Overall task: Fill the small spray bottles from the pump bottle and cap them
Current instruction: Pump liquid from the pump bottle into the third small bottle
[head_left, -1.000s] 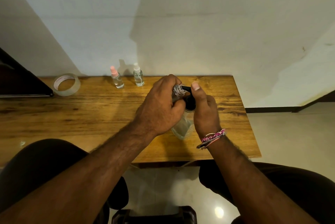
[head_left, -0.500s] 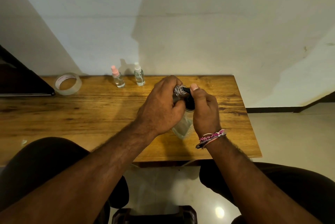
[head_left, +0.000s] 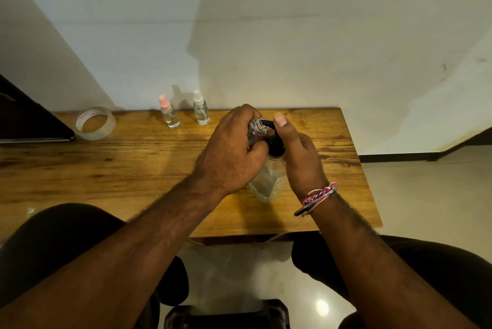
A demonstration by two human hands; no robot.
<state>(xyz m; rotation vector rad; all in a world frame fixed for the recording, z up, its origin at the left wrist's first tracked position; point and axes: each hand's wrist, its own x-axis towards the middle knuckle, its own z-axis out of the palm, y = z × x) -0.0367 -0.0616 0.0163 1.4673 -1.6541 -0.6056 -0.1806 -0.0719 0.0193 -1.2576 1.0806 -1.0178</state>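
Note:
A clear pump bottle with a black pump head stands on the wooden table. My left hand grips a small uncapped spray bottle, its open threaded neck held against the black nozzle tip. My right hand wraps the pump bottle's neck, thumb on top of the pump head. Two capped small spray bottles stand at the table's back: a pink-capped one and a white-capped one.
A roll of clear tape lies at the back left beside a dark flat object. The white wall rises right behind the table. The table's right edge drops to a tiled floor. My knees sit under the near edge.
Both hands have stayed in place on the bottles; the right thumb has shifted only slightly on the pump head.

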